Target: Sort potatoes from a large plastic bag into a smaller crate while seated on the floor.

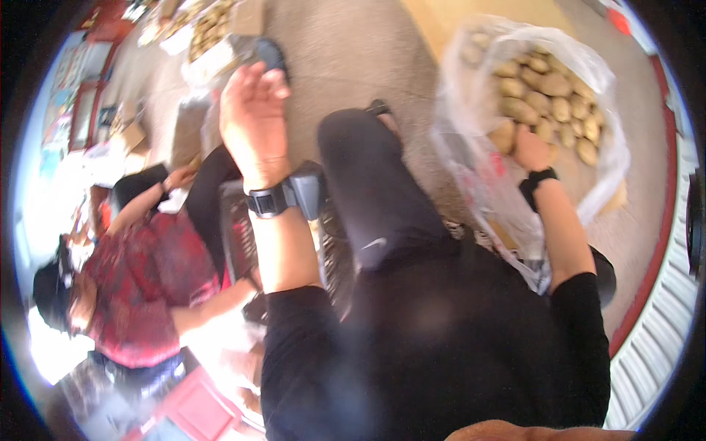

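My left hand (255,118) is raised palm up, empty, its fingers slightly curled, with a dark watch (268,201) at the wrist. At the right, my right hand (532,149) reaches into a clear plastic bag (463,118) lined up around many potatoes (538,102). It touches a larger potato (502,136) at the near side of the pile; its fingertips are partly hidden, so a grip on it cannot be made out. A black band (534,184) circles the right wrist.
A co-worker in a red patterned shirt (149,275) sits close at the left. Beyond are boxes of potatoes (209,33) and a cardboard box (132,138). A dark crate (237,237) stands beside my leg. A white corrugated surface (656,331) runs along the right.
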Action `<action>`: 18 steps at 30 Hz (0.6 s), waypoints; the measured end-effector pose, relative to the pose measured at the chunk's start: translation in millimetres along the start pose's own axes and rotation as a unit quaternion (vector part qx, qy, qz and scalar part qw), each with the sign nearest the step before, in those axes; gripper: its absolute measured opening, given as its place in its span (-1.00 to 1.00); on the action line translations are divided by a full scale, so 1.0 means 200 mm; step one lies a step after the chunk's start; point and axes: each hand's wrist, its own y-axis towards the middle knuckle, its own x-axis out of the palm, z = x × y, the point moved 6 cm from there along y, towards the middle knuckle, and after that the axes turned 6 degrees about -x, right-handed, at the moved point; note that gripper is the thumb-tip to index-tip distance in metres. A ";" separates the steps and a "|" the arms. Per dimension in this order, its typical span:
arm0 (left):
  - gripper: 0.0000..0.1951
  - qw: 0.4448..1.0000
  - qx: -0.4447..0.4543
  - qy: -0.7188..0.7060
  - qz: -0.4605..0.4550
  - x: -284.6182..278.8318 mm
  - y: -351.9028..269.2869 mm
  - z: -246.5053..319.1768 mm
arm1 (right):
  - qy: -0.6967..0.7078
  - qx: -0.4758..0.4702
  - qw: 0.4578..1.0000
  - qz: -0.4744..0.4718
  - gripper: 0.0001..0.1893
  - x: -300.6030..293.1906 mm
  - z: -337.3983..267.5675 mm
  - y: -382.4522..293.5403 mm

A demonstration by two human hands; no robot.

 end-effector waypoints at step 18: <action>-0.76 0.858 -0.496 0.062 -0.122 0.65 -0.46 -1.76 | 0.003 0.040 0.999 0.031 -0.84 -0.02 0.02 0.01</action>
